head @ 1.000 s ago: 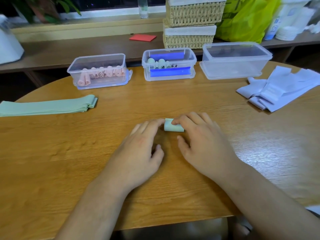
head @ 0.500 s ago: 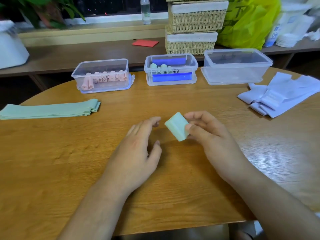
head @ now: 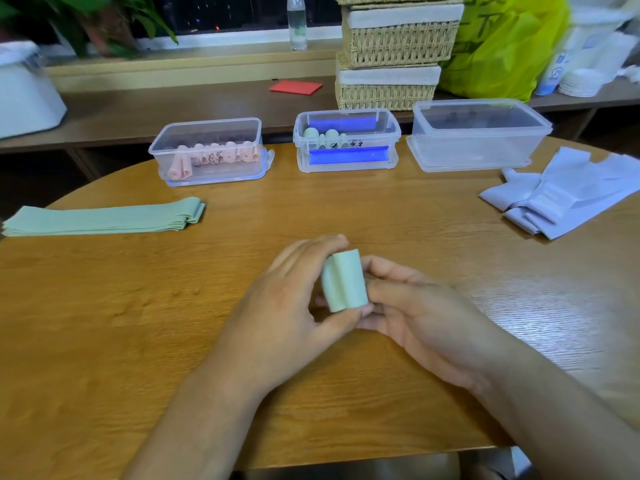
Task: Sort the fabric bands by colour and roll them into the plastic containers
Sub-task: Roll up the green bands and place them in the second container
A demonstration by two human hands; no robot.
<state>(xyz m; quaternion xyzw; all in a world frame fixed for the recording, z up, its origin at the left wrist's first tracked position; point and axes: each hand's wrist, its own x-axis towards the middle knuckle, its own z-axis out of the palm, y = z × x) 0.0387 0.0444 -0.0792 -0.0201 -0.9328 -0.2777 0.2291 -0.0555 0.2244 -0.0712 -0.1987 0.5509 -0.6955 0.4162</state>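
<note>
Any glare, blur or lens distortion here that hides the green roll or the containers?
Head view: pale glare washes the table right of the hands; the green roll, held by left hand and right hand, reads clearly; wide-angle bowing curves the table's far edge; rolls inside the middle container are legible through its wall.

Where the two hands meet beneath the green roll (head: 344,280), mid-frame, it is unclear which fingers touch it. Both forearms run out past the bottom edge. The left edge cuts off the flat green bands (head: 104,220) and, above them, a white tub (head: 24,95). The right edge cuts the pale bands (head: 568,195). At the top, the bottle (head: 297,26) loses its cap and the wicker baskets (head: 398,39) their uppermost tier. Print on the middle box (head: 394,133) is too small to read. A dark blur shows through the right box (head: 478,150); I cannot tell what it is.
</note>
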